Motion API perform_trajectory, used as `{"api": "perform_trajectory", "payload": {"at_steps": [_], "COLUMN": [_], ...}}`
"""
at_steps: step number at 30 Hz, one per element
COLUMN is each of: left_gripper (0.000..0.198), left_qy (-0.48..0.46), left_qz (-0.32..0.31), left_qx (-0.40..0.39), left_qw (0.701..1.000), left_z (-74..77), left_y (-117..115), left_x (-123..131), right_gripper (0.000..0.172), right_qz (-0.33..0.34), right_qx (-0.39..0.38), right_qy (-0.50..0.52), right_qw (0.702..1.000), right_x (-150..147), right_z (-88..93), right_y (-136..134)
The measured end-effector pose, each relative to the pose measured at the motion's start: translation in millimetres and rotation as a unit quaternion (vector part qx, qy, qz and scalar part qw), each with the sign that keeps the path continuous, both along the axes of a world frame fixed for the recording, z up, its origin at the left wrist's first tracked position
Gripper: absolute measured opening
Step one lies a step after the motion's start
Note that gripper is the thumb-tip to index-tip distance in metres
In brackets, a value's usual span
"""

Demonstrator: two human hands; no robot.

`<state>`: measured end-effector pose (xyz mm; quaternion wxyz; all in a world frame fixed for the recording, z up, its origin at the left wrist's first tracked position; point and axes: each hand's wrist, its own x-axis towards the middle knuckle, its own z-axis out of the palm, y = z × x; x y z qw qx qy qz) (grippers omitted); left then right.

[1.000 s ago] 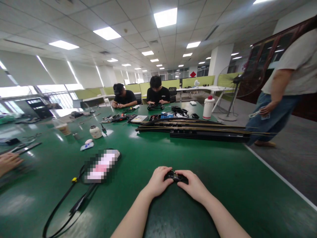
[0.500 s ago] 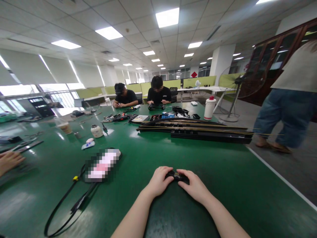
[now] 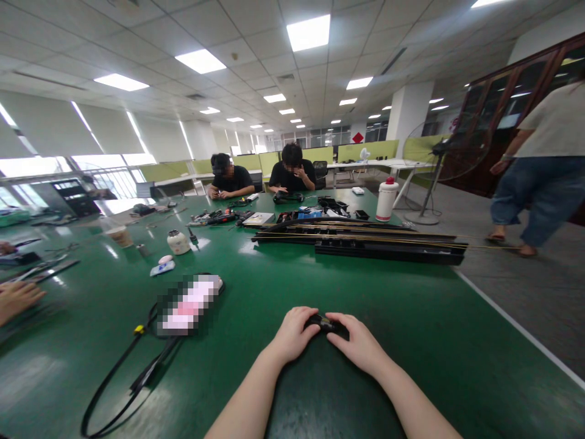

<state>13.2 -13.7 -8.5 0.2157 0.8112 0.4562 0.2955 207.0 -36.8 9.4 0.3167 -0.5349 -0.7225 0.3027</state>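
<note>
Between my two hands lies a small dark object (image 3: 327, 324) with a yellowish patch on top, at the green table's (image 3: 219, 378) near side. Its kind I cannot make out, since fingers cover both ends. My left hand (image 3: 295, 334) is curled round the left end, with thumb in front and fingers behind. Around the right end, my right hand (image 3: 354, 336) closes in the same way. Left of my hands, a black cable loop (image 3: 98, 390) with a yellow tag (image 3: 139, 330) lies beside a blurred-out, phone-like screen (image 3: 192, 305).
Long black rails (image 3: 388, 250) with thin yellowish rods lie across the table ahead. Behind them are black trays and tools, and a white bottle with a red cap (image 3: 387, 200). A white jar (image 3: 178, 242) stands left. Another person's hand (image 3: 21, 300) rests at the left edge.
My hands and the dark object stay in place. The walking person at right has moved further right. A seated person across the table has raised a hand toward the head.
</note>
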Motion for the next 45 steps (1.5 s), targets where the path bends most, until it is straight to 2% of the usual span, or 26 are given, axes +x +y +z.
{"api": "perform_trajectory", "payload": {"at_steps": [4, 17, 29, 40, 45], "left_gripper": [0.031, 0.046, 0.046, 0.042, 0.042], "left_qy": [-0.002, 0.003, 0.014, 0.012, 0.012], "left_qz": [0.004, -0.008, -0.009, -0.007, -0.006], "left_qx": [-0.004, -0.016, -0.022, -0.028, -0.030], "left_qw": [1.000, 1.000, 1.000, 1.000, 0.999], "left_z": [0.4, 1.6, 3.3, 4.7, 5.0], "left_y": [0.2, -1.5, -1.0, -0.1, -0.8], "left_x": [-0.5, -4.5, -5.9, -6.6, -6.1], "right_gripper": [0.039, 0.028, 0.023, 0.023, 0.024], "right_qz": [-0.001, 0.012, 0.017, 0.002, -0.029], "right_qx": [-0.001, 0.034, 0.045, 0.032, 0.012], "right_qy": [-0.005, 0.017, 0.008, 0.020, 0.064], "right_qw": [1.000, 0.999, 0.999, 0.999, 0.997], "right_x": [-0.8, -5.3, -7.7, -9.4, -8.1], "right_z": [-0.4, -1.2, -0.1, 0.1, -2.5], "right_y": [0.0, 0.1, -0.3, 0.5, 1.9]}}
